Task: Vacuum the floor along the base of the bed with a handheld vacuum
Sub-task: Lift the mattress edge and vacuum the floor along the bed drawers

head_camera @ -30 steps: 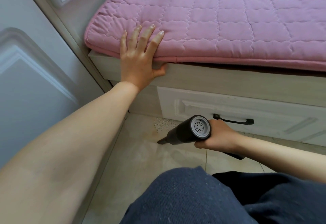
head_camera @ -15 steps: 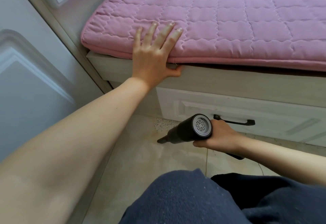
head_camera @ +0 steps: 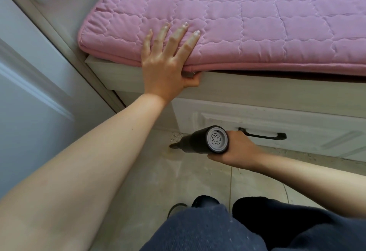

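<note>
head-worn view, looking steeply down, close over bed [head_camera: 257,90] edge

I am low over a pale tiled floor [head_camera: 150,187] with thin grout lines. Ahead runs a light wood-grain bed frame [head_camera: 277,90] topped by a pink quilted mattress pad [head_camera: 257,29]. Below it sits a white panelled drawer [head_camera: 307,126] with a black handle [head_camera: 263,135]. On my left stands a grey-white panelled door [head_camera: 29,84]. Soft, even daylight fills the room.
</note>
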The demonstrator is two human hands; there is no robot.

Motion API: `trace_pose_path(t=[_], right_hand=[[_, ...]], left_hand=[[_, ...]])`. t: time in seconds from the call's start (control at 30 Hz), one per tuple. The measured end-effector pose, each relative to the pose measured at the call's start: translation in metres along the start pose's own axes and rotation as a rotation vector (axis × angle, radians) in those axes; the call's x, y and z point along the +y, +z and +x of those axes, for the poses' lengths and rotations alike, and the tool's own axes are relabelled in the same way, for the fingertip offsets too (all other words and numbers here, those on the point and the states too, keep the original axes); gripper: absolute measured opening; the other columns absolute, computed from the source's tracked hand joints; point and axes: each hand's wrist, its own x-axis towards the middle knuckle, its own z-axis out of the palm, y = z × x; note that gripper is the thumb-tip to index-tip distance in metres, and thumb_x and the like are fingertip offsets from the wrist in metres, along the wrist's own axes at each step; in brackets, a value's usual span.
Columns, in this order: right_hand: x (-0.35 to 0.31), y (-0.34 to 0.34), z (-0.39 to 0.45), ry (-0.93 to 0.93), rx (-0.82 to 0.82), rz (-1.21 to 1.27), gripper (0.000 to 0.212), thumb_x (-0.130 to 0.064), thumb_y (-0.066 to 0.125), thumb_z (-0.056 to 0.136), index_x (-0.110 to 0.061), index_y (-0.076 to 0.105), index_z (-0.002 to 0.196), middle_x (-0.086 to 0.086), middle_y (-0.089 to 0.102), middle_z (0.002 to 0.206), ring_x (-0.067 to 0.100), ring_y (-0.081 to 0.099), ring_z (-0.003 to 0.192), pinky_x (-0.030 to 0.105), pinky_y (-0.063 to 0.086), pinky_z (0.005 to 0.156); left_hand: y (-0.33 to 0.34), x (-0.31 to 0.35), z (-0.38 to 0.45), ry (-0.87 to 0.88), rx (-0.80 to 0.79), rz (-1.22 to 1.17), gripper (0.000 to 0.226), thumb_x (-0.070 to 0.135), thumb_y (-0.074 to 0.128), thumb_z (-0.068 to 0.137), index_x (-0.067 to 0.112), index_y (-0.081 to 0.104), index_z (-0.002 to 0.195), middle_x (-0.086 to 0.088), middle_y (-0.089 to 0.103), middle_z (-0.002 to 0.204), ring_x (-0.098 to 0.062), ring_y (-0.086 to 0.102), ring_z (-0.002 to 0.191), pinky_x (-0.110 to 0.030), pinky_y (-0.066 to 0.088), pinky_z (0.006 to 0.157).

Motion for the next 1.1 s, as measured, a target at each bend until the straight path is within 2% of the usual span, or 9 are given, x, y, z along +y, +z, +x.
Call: trace_pose_path(t=[0.13, 0.23, 0.37, 0.8, 0.97, 1.1], right_hand=[[-0.002, 0.004, 0.002, -0.052, 0.012, -0.027, 0.029, -0.036, 0.074, 0.072, -0.030, 0.060, 0.098, -0.010, 0.064, 0.084, 0.014, 0.064, 0.081, 0.028, 0.052, 0.069], [-0.005, 0.006, 0.003, -0.072, 0.019, -0.025, 0.032, -0.036, 0.073, 0.074, -0.028, 0.061, 0.103, -0.011, 0.064, 0.086, 0.013, 0.063, 0.082, 0.023, 0.048, 0.067], [-0.006, 0.006, 0.007, -0.088, 0.028, -0.019, 0.036, -0.037, 0.073, 0.074, -0.028, 0.062, 0.106, -0.004, 0.071, 0.097, 0.018, 0.066, 0.089, 0.030, 0.053, 0.074], [-0.001, 0.015, 0.017, -0.080, 0.027, -0.006, 0.045, -0.038, 0.074, 0.073, -0.026, 0.061, 0.114, -0.002, 0.072, 0.101, 0.018, 0.067, 0.091, 0.035, 0.056, 0.076], [-0.002, 0.018, 0.019, -0.105, 0.004, -0.064, 0.040, -0.041, 0.072, 0.073, -0.024, 0.059, 0.106, 0.000, 0.071, 0.100, 0.023, 0.066, 0.091, 0.038, 0.055, 0.074], [0.000, 0.015, 0.017, -0.083, 0.007, -0.067, 0.042, -0.040, 0.073, 0.072, -0.027, 0.059, 0.109, -0.001, 0.070, 0.100, 0.021, 0.066, 0.091, 0.040, 0.056, 0.075]], left_hand=[[0.000, -0.001, 0.000, -0.004, 0.009, 0.007, 0.067, 0.063, 0.061, 0.078, 0.028, 0.061, 0.136, -0.003, 0.058, 0.141, -0.036, 0.054, 0.128, -0.059, 0.038, 0.105], [0.001, 0.000, 0.000, 0.001, 0.013, 0.011, 0.067, 0.062, 0.061, 0.077, 0.028, 0.061, 0.136, -0.003, 0.058, 0.140, -0.036, 0.054, 0.128, -0.058, 0.038, 0.105], [0.001, -0.001, 0.000, -0.002, 0.009, 0.007, 0.067, 0.062, 0.062, 0.077, 0.028, 0.061, 0.136, -0.003, 0.058, 0.140, -0.035, 0.054, 0.128, -0.059, 0.038, 0.105], [0.002, 0.000, -0.001, -0.010, 0.006, 0.012, 0.066, 0.063, 0.057, 0.081, 0.028, 0.060, 0.136, -0.006, 0.055, 0.144, -0.036, 0.053, 0.130, -0.057, 0.037, 0.107], [0.002, 0.000, -0.001, -0.003, 0.006, 0.016, 0.065, 0.063, 0.057, 0.081, 0.028, 0.060, 0.136, -0.006, 0.055, 0.144, -0.036, 0.052, 0.130, -0.058, 0.037, 0.107], [0.002, -0.001, 0.000, -0.008, 0.005, 0.008, 0.064, 0.063, 0.056, 0.082, 0.028, 0.061, 0.136, -0.005, 0.055, 0.143, -0.036, 0.052, 0.130, -0.058, 0.037, 0.107]])
